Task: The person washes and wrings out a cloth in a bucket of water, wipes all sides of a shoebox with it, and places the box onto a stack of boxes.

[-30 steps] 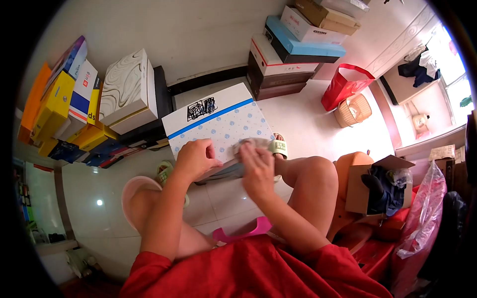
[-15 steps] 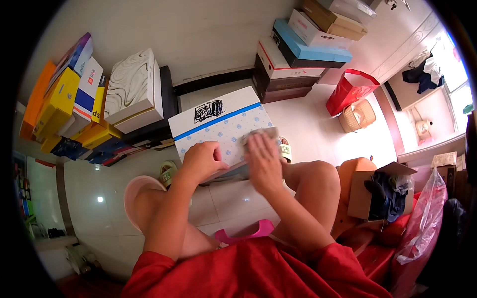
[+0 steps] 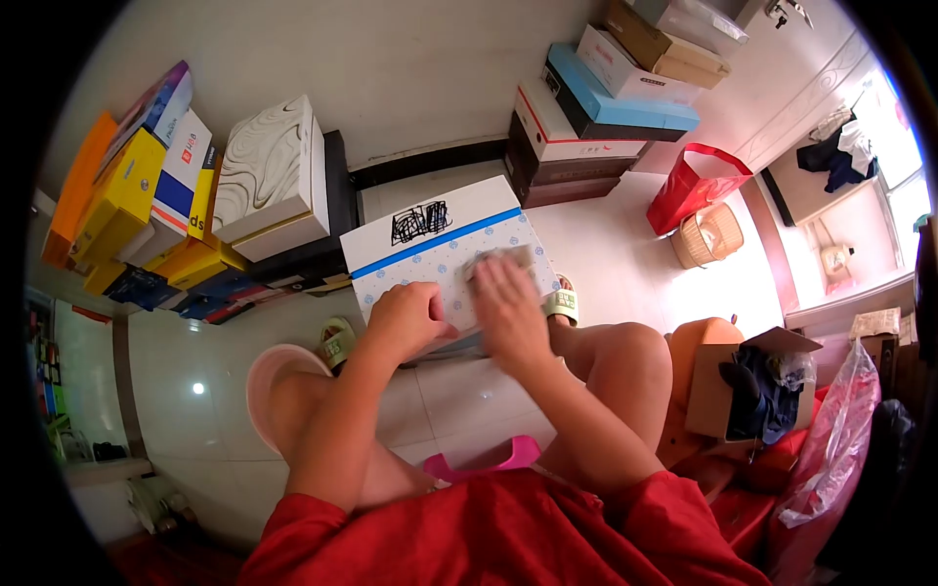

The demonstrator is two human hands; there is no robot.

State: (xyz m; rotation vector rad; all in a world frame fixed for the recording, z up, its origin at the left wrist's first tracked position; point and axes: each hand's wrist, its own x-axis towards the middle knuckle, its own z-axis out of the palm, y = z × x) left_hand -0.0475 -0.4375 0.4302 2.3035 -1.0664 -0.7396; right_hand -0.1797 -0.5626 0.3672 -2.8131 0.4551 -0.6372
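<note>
A white box [image 3: 422, 264] with small blue prints, a blue stripe and a patch of black scribble sits in front of me between my knees. My left hand [image 3: 405, 317] is closed on its near edge, thumb on top and fingers curled out of sight. On the right part of the top surface, my right hand [image 3: 508, 317] presses a greyish cloth [image 3: 525, 257] flat. The fingers lie over most of the cloth, so only its edges show.
Stacked shoe boxes [image 3: 591, 127] stand at the back right, and more boxes [image 3: 269, 181] at the left. A pink bucket [image 3: 262, 391] is by my left leg. A red bag [image 3: 689, 190], a wicker basket [image 3: 708, 239] and an open carton [image 3: 708, 391] are on the right.
My right hand and the cloth have slid a little to the left over the box. My left hand keeps its hold on the near edge. The whole view has shifted slightly.
</note>
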